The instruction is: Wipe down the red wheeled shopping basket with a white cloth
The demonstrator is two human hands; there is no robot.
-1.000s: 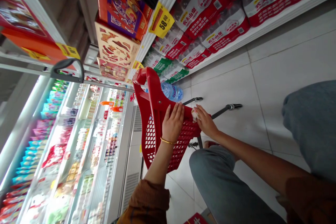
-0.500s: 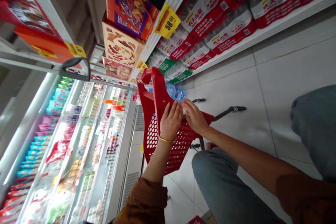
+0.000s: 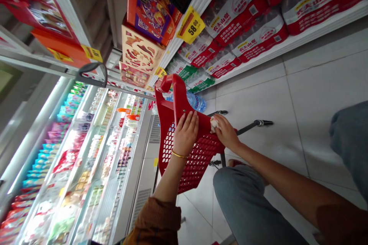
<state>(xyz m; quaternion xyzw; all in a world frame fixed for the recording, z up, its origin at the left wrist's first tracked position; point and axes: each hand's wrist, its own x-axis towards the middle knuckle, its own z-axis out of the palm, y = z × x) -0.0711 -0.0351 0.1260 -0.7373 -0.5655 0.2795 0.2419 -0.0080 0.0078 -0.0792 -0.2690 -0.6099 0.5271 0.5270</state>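
Observation:
A red plastic shopping basket cart [image 3: 198, 124] with a perforated side stands in front of me, turned sideways in the picture. My left hand [image 3: 186, 133], with a gold bangle at the wrist, lies flat on its wall near the rim, fingers stretched out. Farther along the same rim my right hand [image 3: 227, 132] pinches a crumpled whitish cloth or tissue [image 3: 214, 124] and presses it against the red plastic. The two hands are apart, with bare red rim between them.
A grey pull handle [image 3: 92, 74] extends from the cart, and a wheel [image 3: 263, 123] shows beyond it. Packs of bottled water [image 3: 238, 5] line the lower shelf. Refrigerated shelves [image 3: 94, 153] fill the left. My bent knee [image 3: 235, 183] is close to the cart.
My right hand has moved right along the rim, away from my left hand, carrying the crumpled whitish cloth or tissue with it. My left hand stays on the basket; the view has shifted slightly.

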